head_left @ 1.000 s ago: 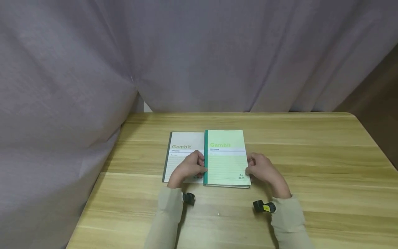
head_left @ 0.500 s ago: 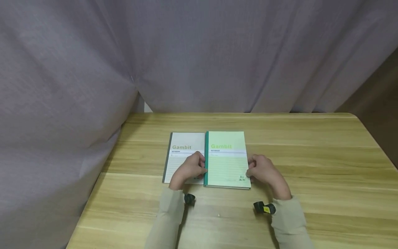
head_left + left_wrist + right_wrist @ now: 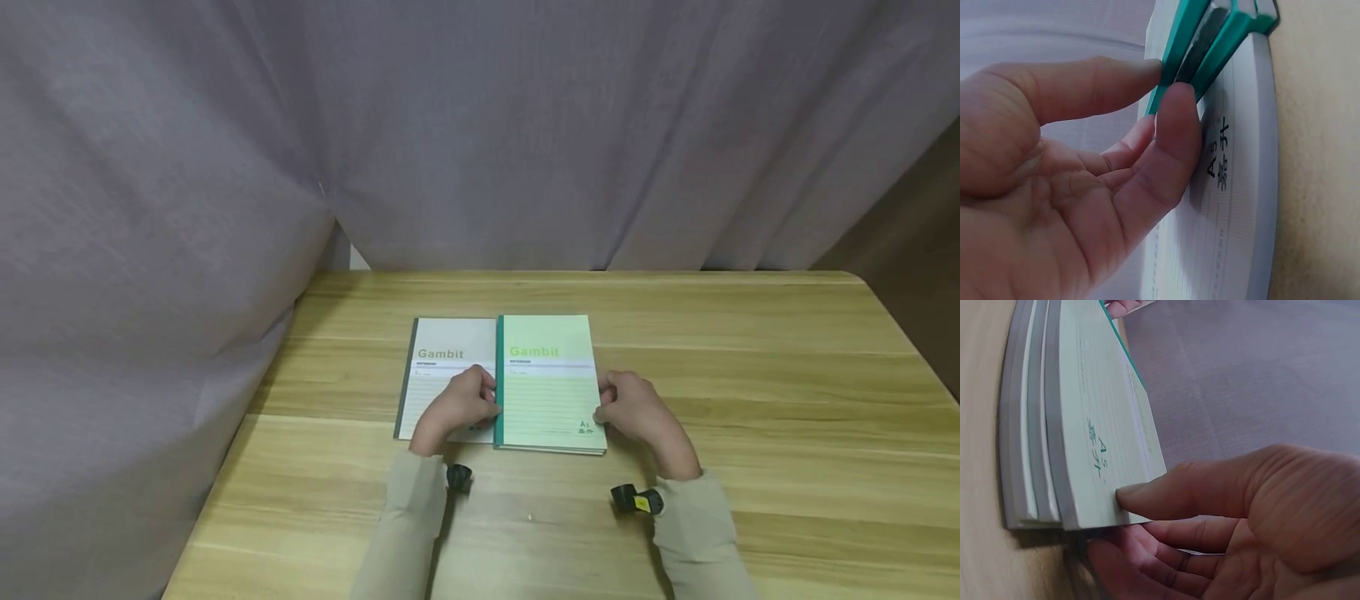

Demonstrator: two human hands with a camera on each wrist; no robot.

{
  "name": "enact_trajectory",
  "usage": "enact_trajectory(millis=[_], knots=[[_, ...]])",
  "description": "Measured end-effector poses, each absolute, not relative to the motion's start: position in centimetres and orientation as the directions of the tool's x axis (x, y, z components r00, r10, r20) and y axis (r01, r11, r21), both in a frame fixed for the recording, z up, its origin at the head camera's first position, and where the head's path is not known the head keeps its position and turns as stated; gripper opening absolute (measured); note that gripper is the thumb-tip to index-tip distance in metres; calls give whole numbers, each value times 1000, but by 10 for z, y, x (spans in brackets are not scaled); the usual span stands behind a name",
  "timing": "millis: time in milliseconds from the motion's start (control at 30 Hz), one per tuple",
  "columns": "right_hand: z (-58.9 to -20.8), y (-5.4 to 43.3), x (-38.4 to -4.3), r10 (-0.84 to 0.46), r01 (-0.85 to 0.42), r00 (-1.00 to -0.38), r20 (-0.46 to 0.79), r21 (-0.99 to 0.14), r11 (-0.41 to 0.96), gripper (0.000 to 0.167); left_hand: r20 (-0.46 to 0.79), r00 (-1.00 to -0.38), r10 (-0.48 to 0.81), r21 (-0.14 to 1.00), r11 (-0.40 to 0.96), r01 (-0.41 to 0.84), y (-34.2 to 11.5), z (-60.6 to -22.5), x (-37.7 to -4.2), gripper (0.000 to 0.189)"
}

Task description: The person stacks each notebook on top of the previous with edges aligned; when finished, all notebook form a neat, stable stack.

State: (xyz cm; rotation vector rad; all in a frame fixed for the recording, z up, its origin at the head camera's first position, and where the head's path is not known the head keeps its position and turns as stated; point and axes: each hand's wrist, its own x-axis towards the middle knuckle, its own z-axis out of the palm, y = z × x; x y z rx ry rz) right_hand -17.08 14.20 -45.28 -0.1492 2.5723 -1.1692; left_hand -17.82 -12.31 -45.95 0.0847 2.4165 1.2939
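A pale green Gambit notebook (image 3: 547, 400) with a green spine lies on top of a small stack of notebooks. The left wrist view shows green spines (image 3: 1179, 40) with a dark spine (image 3: 1200, 47) between them. My left hand (image 3: 457, 402) holds the stack at the spine side, thumb on the upper spine and fingertip against the lower ones. At the opposite edge my right hand (image 3: 633, 406) grips the stack, its thumb (image 3: 1154, 494) on the top cover and its fingers at the lower edge. A grey-white Gambit notebook (image 3: 453, 332) lies flat on the left, partly under my left hand.
The wooden table (image 3: 750, 375) reaches to a grey-purple curtain (image 3: 487, 150) behind and on the left. Black wrist cameras (image 3: 634, 499) sit at both cuffs. A tiny pale speck (image 3: 529, 517) lies on the table near the front.
Both hands keep hold of the stack in almost the same place. Only slight shifts show in the notebooks' position and in how the lower edges line up.
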Motion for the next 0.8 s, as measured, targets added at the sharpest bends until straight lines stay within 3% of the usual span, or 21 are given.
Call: enact_trajectory(millis=[567, 800], knots=[[-449, 144, -170, -239, -17, -948, -209, -719, 695, 42, -322, -913, 252, 814, 566, -130, -122, -457, -179, 28], [-444, 147, -169, -214, -20, -959, -187, -706, 708, 45, -354, -912, 208, 806, 562, -185, -122, -456, -177, 20]])
